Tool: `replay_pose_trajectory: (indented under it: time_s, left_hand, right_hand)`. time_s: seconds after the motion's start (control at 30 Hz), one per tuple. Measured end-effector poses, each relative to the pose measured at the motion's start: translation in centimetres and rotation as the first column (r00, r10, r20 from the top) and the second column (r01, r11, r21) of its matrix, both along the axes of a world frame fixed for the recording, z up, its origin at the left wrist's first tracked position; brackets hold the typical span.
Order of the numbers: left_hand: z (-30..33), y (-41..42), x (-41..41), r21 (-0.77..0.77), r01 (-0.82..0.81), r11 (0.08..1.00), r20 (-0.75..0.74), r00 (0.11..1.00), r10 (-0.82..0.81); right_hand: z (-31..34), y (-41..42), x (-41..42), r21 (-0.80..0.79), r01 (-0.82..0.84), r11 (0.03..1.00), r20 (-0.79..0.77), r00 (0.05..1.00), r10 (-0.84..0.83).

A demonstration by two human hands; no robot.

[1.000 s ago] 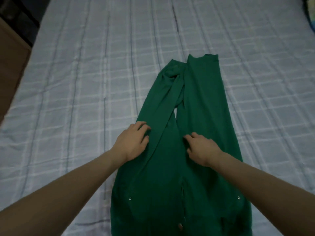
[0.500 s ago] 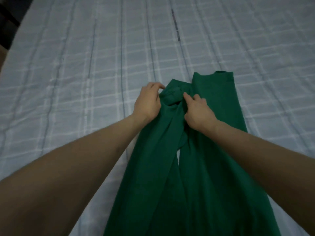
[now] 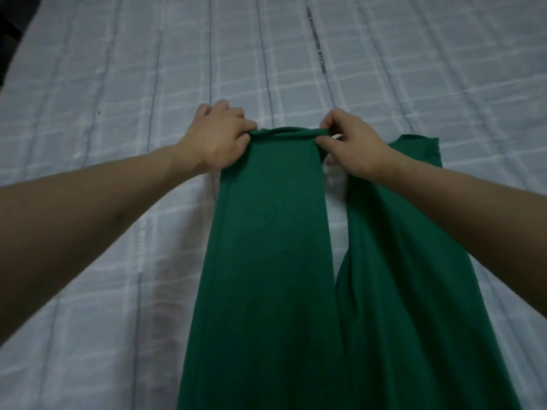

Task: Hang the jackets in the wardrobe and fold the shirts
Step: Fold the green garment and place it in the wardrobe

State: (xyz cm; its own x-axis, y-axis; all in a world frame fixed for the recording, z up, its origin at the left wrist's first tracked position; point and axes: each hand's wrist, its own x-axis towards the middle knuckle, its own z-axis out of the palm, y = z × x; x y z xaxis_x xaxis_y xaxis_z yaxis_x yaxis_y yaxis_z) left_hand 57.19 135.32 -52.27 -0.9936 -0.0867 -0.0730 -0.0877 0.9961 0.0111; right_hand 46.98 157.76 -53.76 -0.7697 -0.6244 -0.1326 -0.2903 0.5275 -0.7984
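Observation:
A dark green shirt [image 3: 266, 261] lies lengthwise on the bed, its two long sleeves stretched away from me. My left hand [image 3: 217, 137] pinches the left corner of the left sleeve's cuff. My right hand [image 3: 352, 146] pinches the right corner of the same cuff, so the cuff is pulled flat between them. The other sleeve [image 3: 414, 161] lies to the right, partly under my right forearm. The shirt's lower part runs out of the frame at the bottom.
The bed is covered by a pale blue-grey checked sheet [image 3: 118, 143] that fills nearly the whole view. A dark gap beside the bed [image 3: 11, 28] shows at the top left corner.
Both hands moved from the shirt's chest up along the left sleeve to its far end and took hold of the cuff. The bunched sleeve is now spread flat and straight.

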Motion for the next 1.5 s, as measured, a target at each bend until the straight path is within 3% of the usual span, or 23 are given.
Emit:
replay_pose_trajectory:
  time_s: [0.07, 0.1, 0.2, 0.27, 0.33, 0.47, 0.57, 0.63, 0.7, 0.8, 0.87, 0.93, 1.07, 1.13, 1.17, 1.2, 1.27, 1.33, 1.37, 1.43, 1.47, 1.5]
  left_hand:
    - [-0.2, -1.3, -0.2, 0.126, -0.186, 0.974, 0.044, 0.982, 0.182]
    - [-0.6, -1.8, -0.2, 0.192, -0.300, 0.935, 0.075, 0.954, 0.290]
    - [-2.2, -2.8, 0.0, 0.265, -0.600, 0.755, 0.226, 0.800, 0.556]
    - [-3.4, -2.8, 0.4, 0.263, -0.685, 0.680, 0.296, 0.728, 0.619]
    - [-4.1, -2.4, 0.8, 0.390, -0.705, 0.592, 0.303, 0.706, 0.641]
    - [-3.4, -1.5, 0.3, 0.671, -0.652, 0.354, 0.309, 0.679, 0.666]
    - [-0.9, -0.5, -0.3, 0.794, -0.563, 0.230, 0.322, 0.710, 0.626]
    - [1.2, 0.2, -1.0, 0.869, -0.469, 0.160, 0.293, 0.746, 0.598]
    - [3.1, 1.3, -2.0, 0.911, -0.395, 0.116, 0.267, 0.783, 0.562]
    - [5.2, 4.1, -4.0, 0.926, -0.339, 0.167, 0.230, 0.856, 0.462]
    - [6.2, 6.8, -5.6, 0.930, -0.317, 0.183, 0.222, 0.886, 0.407]
    - [6.8, 9.8, -7.4, 0.935, -0.315, 0.162, 0.235, 0.893, 0.384]
    - [7.2, 16.3, -11.1, 0.935, -0.332, 0.127, 0.271, 0.897, 0.349]
    - [6.6, 19.0, -12.6, 0.919, -0.381, 0.101, 0.335, 0.891, 0.307]
    - [6.0, 20.0, -13.1, 0.893, -0.439, 0.101, 0.403, 0.878, 0.258]
    - [5.3, 20.8, -13.4, 0.856, -0.503, 0.123, 0.476, 0.858, 0.194]
    - [3.3, 21.4, -13.5, 0.809, -0.560, 0.177, 0.546, 0.828, 0.126]
    - [1.2, 20.7, -13.1, 0.842, -0.500, 0.200, 0.457, 0.860, 0.227]
    - [0.3, 20.0, -12.9, 0.847, -0.455, 0.275, 0.370, 0.876, 0.308]
    - [-1.7, 18.5, -12.3, 0.746, -0.427, 0.510, 0.197, 0.874, 0.443]
    - [-2.4, 17.8, -11.9, 0.665, -0.466, 0.584, 0.171, 0.856, 0.488]
    - [-2.8, 17.5, -11.5, 0.599, -0.528, 0.602, 0.211, 0.830, 0.517]
  right_hand:
    - [0.2, -2.6, 0.1, -0.108, 0.051, 0.993, 0.221, 0.975, -0.026]
    - [0.1, -3.9, 0.1, -0.103, 0.086, 0.991, 0.230, 0.971, -0.060]
    - [-1.2, -6.4, -0.2, 0.084, 0.085, 0.993, 0.048, 0.995, -0.089]
    - [-2.6, -7.2, -0.2, 0.216, 0.048, 0.975, -0.002, 0.999, -0.048]
    - [-3.7, -7.7, -0.1, 0.250, 0.084, 0.965, 0.014, 0.996, -0.090]
    - [-3.4, -7.3, 0.1, 0.245, 0.318, 0.916, -0.004, 0.945, -0.327]
    - [-2.7, -6.2, 0.7, 0.186, 0.426, 0.885, -0.084, 0.905, -0.418]
    - [-2.7, -6.2, 1.4, 0.096, 0.411, 0.906, 0.027, 0.909, -0.415]
    - [-2.0, -6.2, 2.4, -0.011, 0.405, 0.914, 0.326, 0.866, -0.380]
    - [-0.3, -5.1, 3.1, -0.129, 0.446, 0.886, 0.800, 0.575, -0.172]
    - [0.8, -3.2, 2.4, -0.249, 0.541, 0.803, 0.924, 0.381, 0.030]
    - [2.0, -0.9, 1.2, -0.340, 0.632, 0.697, 0.937, 0.292, 0.192]
    - [3.7, 3.6, -1.7, -0.355, 0.764, 0.539, 0.934, 0.316, 0.167]
    - [3.2, 5.6, -3.2, -0.273, 0.803, 0.530, 0.943, 0.332, -0.018]
    - [2.5, 6.6, -3.9, -0.205, 0.795, 0.571, 0.907, 0.374, -0.195]
    - [1.6, 7.8, -4.6, -0.134, 0.777, 0.615, 0.815, 0.439, -0.377]
    - [0.6, 10.5, -5.0, -0.022, 0.746, 0.665, 0.460, 0.598, -0.656]
    - [0.1, 12.9, -4.4, 0.013, 0.696, 0.718, 0.183, 0.704, -0.686]
    - [0.0, 14.0, -3.8, 0.033, 0.661, 0.750, 0.178, 0.734, -0.655]
    - [-0.3, 14.7, -2.4, 0.120, 0.566, 0.816, 0.263, 0.774, -0.576]
    - [-0.2, 14.6, -1.5, 0.218, 0.478, 0.851, 0.265, 0.810, -0.523]
    - [-0.4, 14.4, -0.8, 0.306, 0.389, 0.869, 0.258, 0.844, -0.469]
